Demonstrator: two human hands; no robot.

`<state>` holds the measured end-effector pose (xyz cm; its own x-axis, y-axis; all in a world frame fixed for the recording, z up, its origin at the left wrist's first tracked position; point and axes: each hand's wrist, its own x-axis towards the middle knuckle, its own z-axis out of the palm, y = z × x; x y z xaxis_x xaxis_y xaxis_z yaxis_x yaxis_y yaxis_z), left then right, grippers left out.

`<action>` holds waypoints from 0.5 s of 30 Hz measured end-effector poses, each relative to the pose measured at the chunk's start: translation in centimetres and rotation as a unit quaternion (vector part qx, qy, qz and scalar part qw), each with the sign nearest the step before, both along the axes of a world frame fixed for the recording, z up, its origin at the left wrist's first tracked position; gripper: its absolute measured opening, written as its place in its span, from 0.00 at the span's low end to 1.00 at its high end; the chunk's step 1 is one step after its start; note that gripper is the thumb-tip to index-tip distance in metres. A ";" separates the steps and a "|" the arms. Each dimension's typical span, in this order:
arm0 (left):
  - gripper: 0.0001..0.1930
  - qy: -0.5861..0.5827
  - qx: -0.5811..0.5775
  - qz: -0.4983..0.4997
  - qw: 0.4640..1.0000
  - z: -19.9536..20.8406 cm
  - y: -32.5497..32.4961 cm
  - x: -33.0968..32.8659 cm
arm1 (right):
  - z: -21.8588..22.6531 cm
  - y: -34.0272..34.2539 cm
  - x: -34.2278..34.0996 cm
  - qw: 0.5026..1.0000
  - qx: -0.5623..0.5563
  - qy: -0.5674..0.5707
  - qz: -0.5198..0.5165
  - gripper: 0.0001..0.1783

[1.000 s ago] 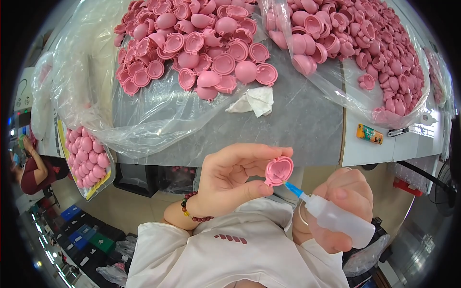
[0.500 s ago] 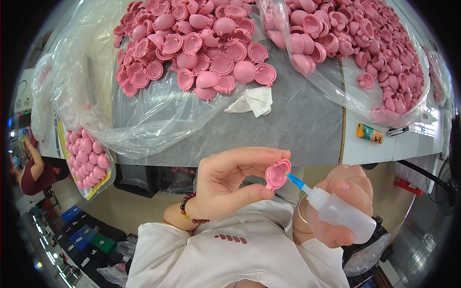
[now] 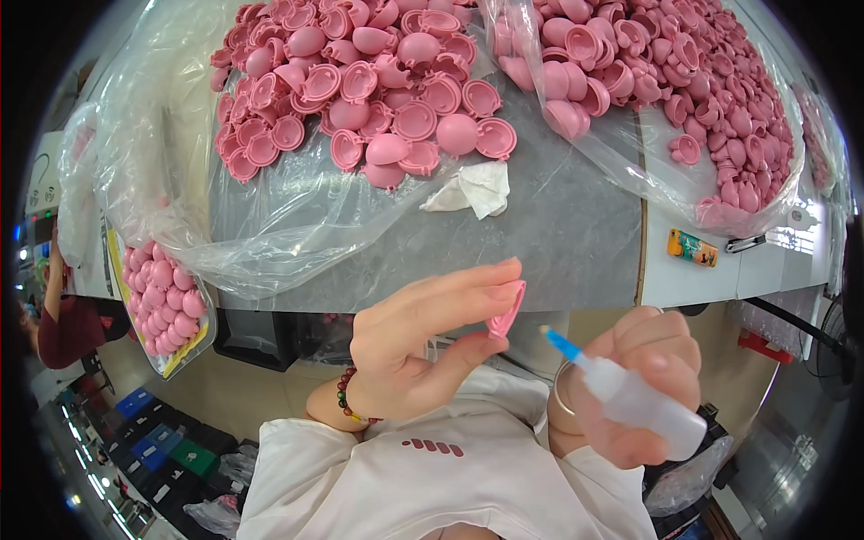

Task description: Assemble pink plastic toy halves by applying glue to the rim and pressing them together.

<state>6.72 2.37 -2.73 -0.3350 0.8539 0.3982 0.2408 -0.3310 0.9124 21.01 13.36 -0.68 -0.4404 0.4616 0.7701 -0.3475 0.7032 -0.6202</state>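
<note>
My left hand [image 3: 423, 337] pinches a pink plastic shell half [image 3: 508, 310] between thumb and fingers, just off the table's front edge. The shell is turned nearly edge-on, so its hollow side barely shows. In my right hand [image 3: 643, 382] is a translucent squeeze bottle [image 3: 652, 414], its blue tip [image 3: 562, 344] pointing up and left toward the shell. A gap separates the tip from the shell. Beyond my hands, loose pink shell halves [image 3: 387, 148] lie heaped on the grey tabletop [image 3: 540, 243].
A clear plastic bag [image 3: 297, 256] spreads under the left heap; more pink pieces [image 3: 747, 135] fill a bag at right. A crumpled white tissue [image 3: 477, 191], an orange-and-teal packet [image 3: 691, 249] and a tray of closed pink balls [image 3: 166, 297] lie around. Another person's sleeve [image 3: 72, 333] shows far left.
The bottle's tip has come away from the shell. My left hand has shifted slightly left and up, turning the shell from facing me to nearly edge-on.
</note>
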 end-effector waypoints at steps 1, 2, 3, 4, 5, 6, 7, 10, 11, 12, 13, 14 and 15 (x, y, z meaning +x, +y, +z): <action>0.20 0.001 0.001 0.002 1.000 -0.2 0.1 0.0 | 0.0 0.2 -0.2 1.000 0.001 0.001 0.002 0.33; 0.19 -0.113 0.016 -0.033 0.993 -0.3 0.3 0.1 | -0.1 0.4 -0.6 0.998 -0.040 -0.007 -0.038 0.28; 0.19 -0.226 0.031 -0.067 0.971 -0.6 0.4 0.1 | -0.3 0.8 -1.0 0.994 -0.080 -0.015 -0.077 0.23; 0.19 -0.225 0.032 -0.066 0.972 -0.9 0.5 0.1 | -0.6 1.2 -1.6 0.986 -0.120 -0.023 -0.116 0.19; 0.19 -0.342 0.057 -0.139 0.928 -1.3 0.5 0.0 | -0.8 1.5 -2.1 0.975 -0.159 -0.031 -0.154 0.16; 0.20 -0.452 0.081 -0.210 0.863 -1.5 0.5 0.0 | -1.1 1.9 -2.5 0.960 -0.198 -0.038 -0.192 0.14; 0.20 -0.451 0.083 -0.209 0.864 -1.8 0.5 0.1 | -1.5 2.4 -2.5 0.961 -0.197 -0.039 -0.190 0.14; 0.17 -0.492 0.053 -0.238 0.836 -2.1 0.4 0.3 | -2.3 3.6 -2.4 0.948 -0.172 -0.208 -0.168 0.17; 0.17 -0.555 0.044 -0.262 0.788 -2.1 0.3 0.4 | -2.4 3.7 -2.7 0.950 -0.169 -0.211 -0.158 0.18; 0.17 -0.614 0.035 -0.284 0.736 -2.1 0.3 0.4 | -2.4 3.7 -2.9 0.951 -0.167 -0.214 -0.148 0.19; 0.17 -0.613 0.037 -0.283 0.736 -2.3 0.3 0.4 | -2.0 3.6 -2.8 0.951 -0.165 -0.215 -0.146 0.19; 0.17 -0.650 0.046 -0.302 0.696 -2.4 0.5 0.5 | -1.4 3.4 -2.7 0.954 -0.168 -0.195 -0.153 0.18; 0.18 -0.684 0.054 -0.320 0.653 -2.5 0.5 0.5 | -1.0 3.3 -2.6 0.956 -0.170 -0.176 -0.159 0.17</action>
<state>7.19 2.91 -5.25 -0.0293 0.9852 0.1688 -0.9948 -0.0452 0.0911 18.40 16.70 -1.63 -0.4409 0.8127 0.3809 0.1229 0.4751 -0.8713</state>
